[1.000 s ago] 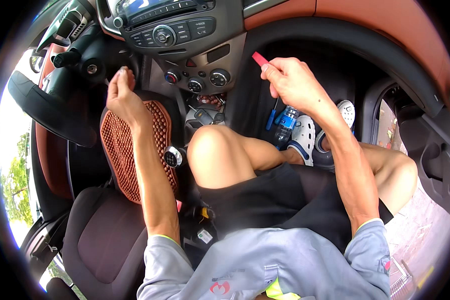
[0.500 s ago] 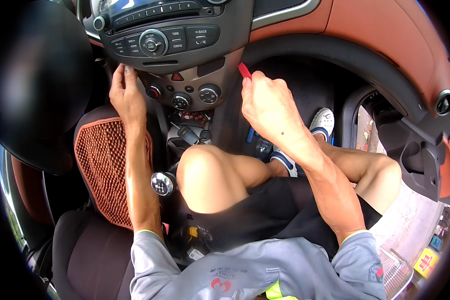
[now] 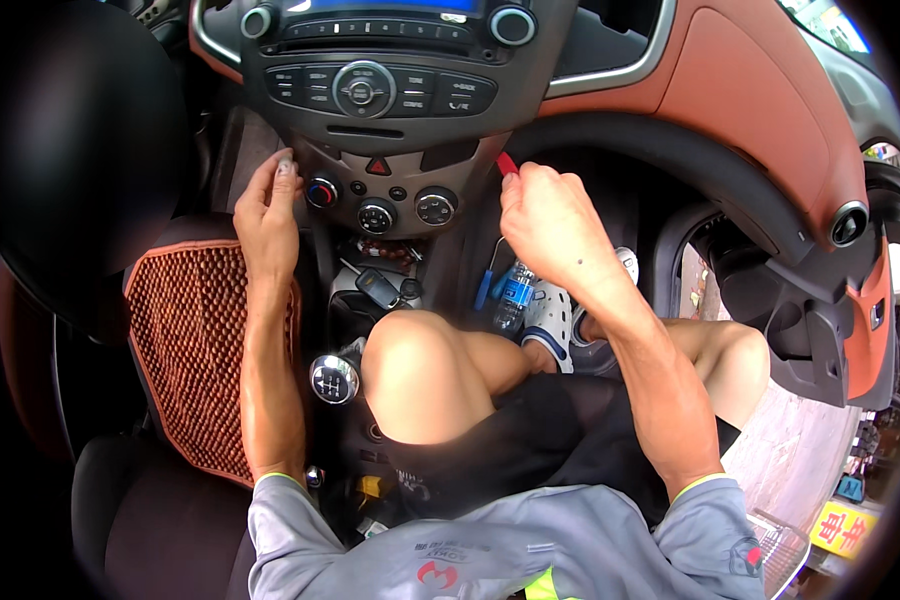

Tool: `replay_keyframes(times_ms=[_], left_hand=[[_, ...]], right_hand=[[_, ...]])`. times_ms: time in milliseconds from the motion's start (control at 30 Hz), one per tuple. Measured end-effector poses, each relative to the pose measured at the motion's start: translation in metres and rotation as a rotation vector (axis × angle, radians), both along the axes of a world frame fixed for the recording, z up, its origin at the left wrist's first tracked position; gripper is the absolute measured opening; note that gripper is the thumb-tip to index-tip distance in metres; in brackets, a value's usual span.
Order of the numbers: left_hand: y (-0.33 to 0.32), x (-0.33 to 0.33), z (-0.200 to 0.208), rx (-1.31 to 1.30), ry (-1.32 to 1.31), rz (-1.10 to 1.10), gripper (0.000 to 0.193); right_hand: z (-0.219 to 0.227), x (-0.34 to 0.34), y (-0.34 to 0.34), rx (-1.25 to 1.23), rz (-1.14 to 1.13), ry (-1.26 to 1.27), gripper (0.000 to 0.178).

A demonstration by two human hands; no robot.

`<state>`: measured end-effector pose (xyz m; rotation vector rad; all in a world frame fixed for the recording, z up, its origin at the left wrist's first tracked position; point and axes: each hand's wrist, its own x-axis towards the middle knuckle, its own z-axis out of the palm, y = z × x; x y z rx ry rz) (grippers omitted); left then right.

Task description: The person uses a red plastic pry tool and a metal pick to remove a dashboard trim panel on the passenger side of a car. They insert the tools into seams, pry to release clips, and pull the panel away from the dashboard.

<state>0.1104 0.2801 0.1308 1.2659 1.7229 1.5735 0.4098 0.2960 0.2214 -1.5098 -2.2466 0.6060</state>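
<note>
Red flat strip [image 3: 507, 164], one: held in the right hand [image 3: 552, 212], closed round it, its free end jutting past thumb and forefinger toward the dashboard. That end lies at the right edge of the grey control panel [image 3: 415, 178]; whether it touches, we cannot tell.

Left hand [image 3: 267, 212], one: fingers bent and drawn near the thumb, tips at the panel's left edge, well apart from the strip; we cannot tell whether it grips anything.

Below the panel, we record a car key [image 3: 377, 290]; in the footwell, a water bottle [image 3: 515, 295] beside a blue-handled tool [image 3: 484, 288].
</note>
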Motion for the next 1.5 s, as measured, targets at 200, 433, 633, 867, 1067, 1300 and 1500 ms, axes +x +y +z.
replay_keyframes(times_ms=[200,433,633,867,1067,1300,1500], left_hand=[[-0.031,0.002,-0.012,-0.229,-0.408,-0.116,0.042],[-0.061,0.033,-0.027,-0.441,-1.064,-0.297,0.054],[-0.045,0.040,-0.005,-0.435,-1.107,-0.166,0.061],[-0.038,0.039,-0.009,-0.603,-0.978,-0.068,0.064],[-0.014,0.074,0.032,-0.555,-0.787,0.337,0.058],[0.012,0.118,-0.026,-0.233,-1.222,0.811,0.055],[-0.006,0.127,-0.001,-0.134,-1.216,0.773,0.044]], right_hand=[[0.002,0.009,0.008,0.062,0.073,-0.185,0.038],[0.003,0.004,0.012,-0.032,-0.018,-0.140,0.034],[-0.003,0.001,0.009,-0.132,0.059,-0.153,0.037],[-0.041,0.004,-0.005,-0.111,0.081,-0.086,0.038],[-0.049,0.004,0.001,-0.099,0.091,-0.030,0.039],[-0.038,0.001,-0.002,-0.152,0.060,-0.057,0.041],[-0.045,0.006,0.005,-0.200,0.054,-0.081,0.042]])
